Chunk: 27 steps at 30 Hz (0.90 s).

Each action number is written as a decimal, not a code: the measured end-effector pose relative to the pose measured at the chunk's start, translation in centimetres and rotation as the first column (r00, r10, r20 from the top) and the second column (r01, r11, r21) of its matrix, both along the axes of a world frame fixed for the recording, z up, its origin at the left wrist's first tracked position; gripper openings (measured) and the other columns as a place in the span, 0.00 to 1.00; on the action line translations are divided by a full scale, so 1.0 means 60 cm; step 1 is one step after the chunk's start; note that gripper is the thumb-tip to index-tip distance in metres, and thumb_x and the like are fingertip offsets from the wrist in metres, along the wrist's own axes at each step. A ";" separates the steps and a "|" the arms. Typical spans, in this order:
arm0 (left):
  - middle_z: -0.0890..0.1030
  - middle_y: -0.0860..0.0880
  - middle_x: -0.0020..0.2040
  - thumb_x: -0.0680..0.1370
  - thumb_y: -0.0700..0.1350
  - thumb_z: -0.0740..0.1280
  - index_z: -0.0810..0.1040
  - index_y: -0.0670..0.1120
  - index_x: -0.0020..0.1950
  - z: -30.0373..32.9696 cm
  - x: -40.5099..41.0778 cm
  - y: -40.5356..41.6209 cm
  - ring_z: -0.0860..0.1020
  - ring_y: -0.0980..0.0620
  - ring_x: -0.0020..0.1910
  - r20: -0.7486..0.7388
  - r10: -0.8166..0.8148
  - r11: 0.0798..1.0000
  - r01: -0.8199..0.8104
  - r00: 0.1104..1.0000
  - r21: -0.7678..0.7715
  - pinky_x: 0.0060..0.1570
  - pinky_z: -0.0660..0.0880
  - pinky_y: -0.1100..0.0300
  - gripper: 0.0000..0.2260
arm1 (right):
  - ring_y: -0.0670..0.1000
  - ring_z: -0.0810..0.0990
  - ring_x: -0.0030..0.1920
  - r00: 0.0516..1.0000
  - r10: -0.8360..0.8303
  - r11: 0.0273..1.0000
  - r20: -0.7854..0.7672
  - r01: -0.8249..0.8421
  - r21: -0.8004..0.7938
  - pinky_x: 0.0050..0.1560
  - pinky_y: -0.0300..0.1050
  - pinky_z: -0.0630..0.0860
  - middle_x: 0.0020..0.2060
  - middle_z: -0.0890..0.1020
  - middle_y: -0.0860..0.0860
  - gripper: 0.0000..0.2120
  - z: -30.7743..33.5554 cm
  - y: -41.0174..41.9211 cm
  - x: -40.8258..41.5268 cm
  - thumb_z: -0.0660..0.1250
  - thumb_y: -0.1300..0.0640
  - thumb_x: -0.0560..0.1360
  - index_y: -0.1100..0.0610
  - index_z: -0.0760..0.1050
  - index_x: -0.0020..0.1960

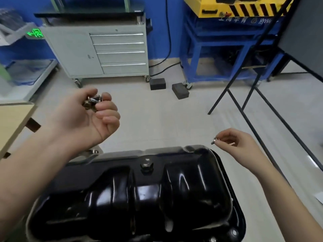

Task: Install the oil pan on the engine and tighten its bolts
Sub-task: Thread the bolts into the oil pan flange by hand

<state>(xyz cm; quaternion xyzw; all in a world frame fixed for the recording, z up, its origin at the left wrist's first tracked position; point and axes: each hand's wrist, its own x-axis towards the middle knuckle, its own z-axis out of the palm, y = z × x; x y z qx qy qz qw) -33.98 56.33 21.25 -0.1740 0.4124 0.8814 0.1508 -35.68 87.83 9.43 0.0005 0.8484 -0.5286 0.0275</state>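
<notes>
Head view: workshop floor, grey tool cabinet [111, 51] behind. Oil pan [139, 194] sits below you. Your left hand [87, 116] cups spare bolts [92, 102]; your right hand [234, 138] pinches one bolt [214, 140], nearest the pan's right flange.

Blue wall [162, 32], pale floor [166, 119], grey drawer cabinet [97, 51], blue frame [218, 49], poss. machine stand.

Head cam only: you have a single wide-angle view, forward and down.

You look from above and close onto the black oil pan [139, 194], which fills the lower frame, with your left hand [87, 116] and right hand [234, 140] raised over it; beyond, you see floor, a grey drawer cabinet [97, 51] and a blue frame [218, 49] against the far wall.
</notes>
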 end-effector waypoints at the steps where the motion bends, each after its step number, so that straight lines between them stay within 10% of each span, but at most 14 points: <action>1: 0.64 0.54 0.22 0.64 0.45 0.60 0.71 0.46 0.24 0.000 -0.006 -0.001 0.63 0.60 0.18 0.009 -0.002 1.000 0.002 1.000 0.010 0.17 0.64 0.70 0.09 | 0.45 0.79 0.40 0.999 0.039 0.997 0.027 -0.041 0.071 0.40 0.34 0.72 0.36 0.82 0.46 0.05 -0.004 0.001 -0.006 0.70 0.62 0.71 0.54 0.77 0.40; 27: 0.71 0.52 0.25 0.56 0.41 0.66 0.76 0.44 0.26 -0.045 -0.085 0.032 0.67 0.58 0.19 0.024 -0.091 0.996 0.090 0.996 0.029 0.19 0.69 0.67 0.01 | 0.36 0.73 0.43 0.966 0.253 0.918 -0.052 -0.223 0.327 0.40 0.28 0.67 0.35 0.78 0.40 0.07 -0.051 0.018 -0.026 0.69 0.63 0.72 0.52 0.79 0.42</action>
